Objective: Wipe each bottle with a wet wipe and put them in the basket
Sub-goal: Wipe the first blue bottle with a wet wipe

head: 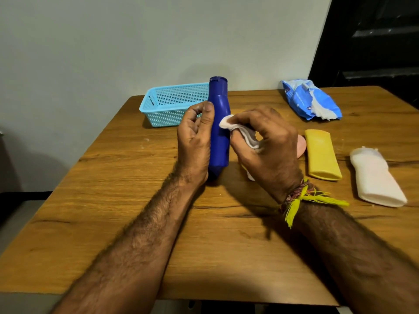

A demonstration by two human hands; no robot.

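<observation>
My left hand (195, 141) grips a tall blue bottle (219, 123), holding it upright above the wooden table (136, 200), cap up. My right hand (267, 143) pinches a folded white wet wipe (240, 130) and presses it against the bottle's right side. A light-blue mesh basket (172, 103) stands at the table's back left, behind the bottle. A yellow bottle (320, 154) and a white bottle (376, 177) lie flat on the right. A pink thing (302, 146) peeks out behind my right hand.
An opened blue pack of wet wipes (310, 100) lies at the back right, a wipe sticking out. The table's left edge runs diagonally beside the basket. A wall stands behind the table and a dark doorway (374, 41) at the right.
</observation>
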